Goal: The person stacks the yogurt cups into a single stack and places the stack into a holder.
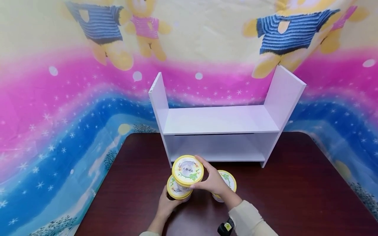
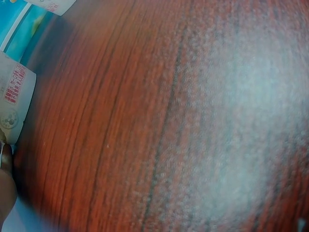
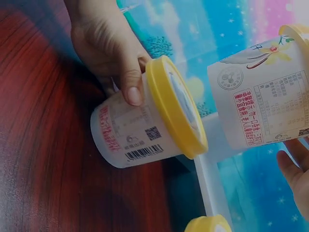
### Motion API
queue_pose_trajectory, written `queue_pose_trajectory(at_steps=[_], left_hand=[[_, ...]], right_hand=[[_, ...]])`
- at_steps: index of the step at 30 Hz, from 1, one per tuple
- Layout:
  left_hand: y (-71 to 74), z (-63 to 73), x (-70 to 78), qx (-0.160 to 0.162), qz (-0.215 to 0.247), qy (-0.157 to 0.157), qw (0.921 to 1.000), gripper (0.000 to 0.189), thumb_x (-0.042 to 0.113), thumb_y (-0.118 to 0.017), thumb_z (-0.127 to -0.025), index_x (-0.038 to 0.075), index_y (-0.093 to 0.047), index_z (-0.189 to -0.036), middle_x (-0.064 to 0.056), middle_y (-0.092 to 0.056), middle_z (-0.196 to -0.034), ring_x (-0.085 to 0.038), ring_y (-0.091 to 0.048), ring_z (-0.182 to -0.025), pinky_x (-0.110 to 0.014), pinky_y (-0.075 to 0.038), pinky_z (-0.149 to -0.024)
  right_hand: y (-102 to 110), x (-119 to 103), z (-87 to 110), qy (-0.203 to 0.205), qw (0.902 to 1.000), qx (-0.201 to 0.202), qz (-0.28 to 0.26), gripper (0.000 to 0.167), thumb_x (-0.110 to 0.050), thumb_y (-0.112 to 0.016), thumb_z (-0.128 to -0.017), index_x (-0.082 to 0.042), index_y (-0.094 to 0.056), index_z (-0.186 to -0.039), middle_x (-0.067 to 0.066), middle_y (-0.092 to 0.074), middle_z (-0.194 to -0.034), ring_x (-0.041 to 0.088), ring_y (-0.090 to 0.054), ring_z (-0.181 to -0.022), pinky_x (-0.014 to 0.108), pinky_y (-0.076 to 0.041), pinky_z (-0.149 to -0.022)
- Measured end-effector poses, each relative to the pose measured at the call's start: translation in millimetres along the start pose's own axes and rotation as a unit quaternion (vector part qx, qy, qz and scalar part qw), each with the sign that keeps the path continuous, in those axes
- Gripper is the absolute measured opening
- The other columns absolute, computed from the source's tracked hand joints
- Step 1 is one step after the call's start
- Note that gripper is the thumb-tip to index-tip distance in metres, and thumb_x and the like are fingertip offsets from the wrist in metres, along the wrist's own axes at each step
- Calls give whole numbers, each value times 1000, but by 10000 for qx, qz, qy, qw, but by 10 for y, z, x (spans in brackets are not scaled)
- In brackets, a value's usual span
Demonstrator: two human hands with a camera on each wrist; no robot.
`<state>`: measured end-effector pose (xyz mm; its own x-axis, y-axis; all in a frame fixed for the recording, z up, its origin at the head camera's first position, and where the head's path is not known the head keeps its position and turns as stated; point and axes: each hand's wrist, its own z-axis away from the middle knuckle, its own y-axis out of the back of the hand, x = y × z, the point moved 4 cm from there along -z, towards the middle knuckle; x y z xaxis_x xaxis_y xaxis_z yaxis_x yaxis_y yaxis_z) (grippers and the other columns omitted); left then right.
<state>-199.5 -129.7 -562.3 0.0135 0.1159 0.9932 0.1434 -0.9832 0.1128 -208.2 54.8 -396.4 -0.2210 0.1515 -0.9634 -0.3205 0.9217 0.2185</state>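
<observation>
My left hand (image 1: 167, 206) grips a white paper tub (image 3: 135, 126) with a yellow rim on its lid, thumb along its printed side in the right wrist view. Above that tub, my right hand (image 1: 217, 182) holds a second tub (image 3: 263, 94) of the same kind between thumb and fingers. A gap shows between the two tubs in the right wrist view. A third tub (image 1: 228, 181) stands on the table behind my right wrist, partly hidden by it. At the left edge of the left wrist view, part of a tub (image 2: 17, 94) appears beside a thumb (image 2: 7, 186).
A white two-level shelf (image 1: 220, 119) with tall side panels stands at the back of the dark wood table (image 1: 295, 183). Behind it hangs a colourful bear-print cloth (image 1: 200, 42). A black wrist device (image 1: 225, 227) sits by the right sleeve (image 1: 249, 218).
</observation>
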Motion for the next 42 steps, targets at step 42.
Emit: queue_pose_trajectory(at_steps=[42], left_hand=[[-5,-8,5,-162,-69,-121,9998,84,14,-82,-54,11,-37,-125,-7,-47,-118,-18,-41,-102,-37,-29,-88]], right_hand=[[-277,443,-199,333,9968,-553,476,96,-30,-80,-57,-23,-26,-135,-2,-28,-136,16,-24,-123,46,-18,-97]])
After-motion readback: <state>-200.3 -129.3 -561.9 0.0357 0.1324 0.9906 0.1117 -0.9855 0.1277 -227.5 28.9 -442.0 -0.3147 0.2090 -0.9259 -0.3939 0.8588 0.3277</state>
